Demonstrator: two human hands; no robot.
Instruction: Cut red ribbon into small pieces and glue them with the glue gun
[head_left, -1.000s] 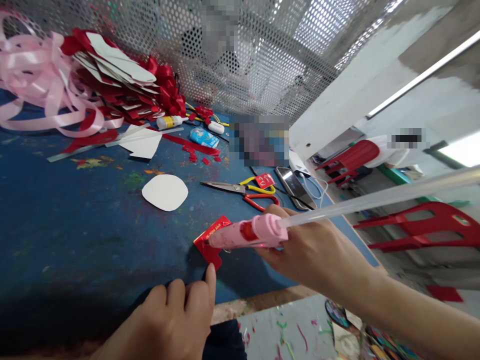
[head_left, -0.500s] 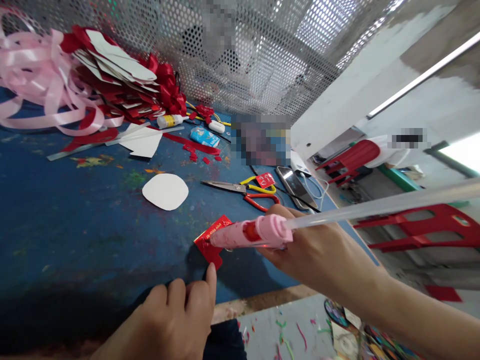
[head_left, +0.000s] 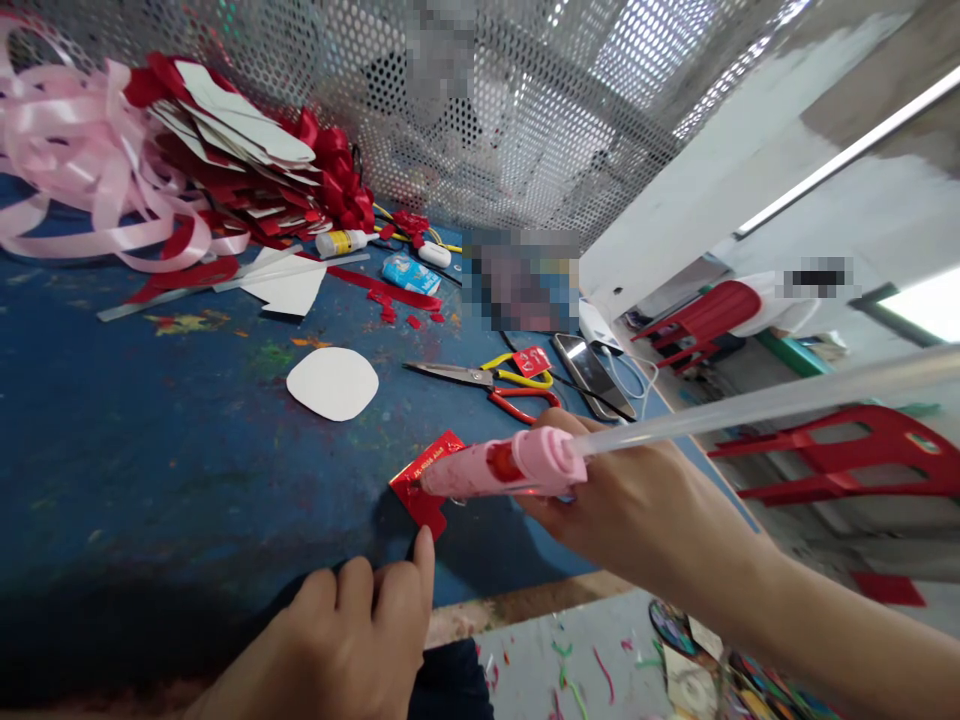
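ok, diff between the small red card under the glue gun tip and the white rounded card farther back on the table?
The small red printed card is angular with gold lettering; the white rounded card is blank with curved edges. The red card looks smaller. The pink glue gun in the right hand has its tip over the red card, with the left hand beside it; the white card lies untouched. Both lie flat on the blue table.

The right hand (head_left: 637, 500) holds a pink glue gun (head_left: 499, 468), its tip on a red card (head_left: 427, 492).

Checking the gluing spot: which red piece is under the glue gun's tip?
The small red card near the table edge, lying alone; the other red pieces are piled far back.
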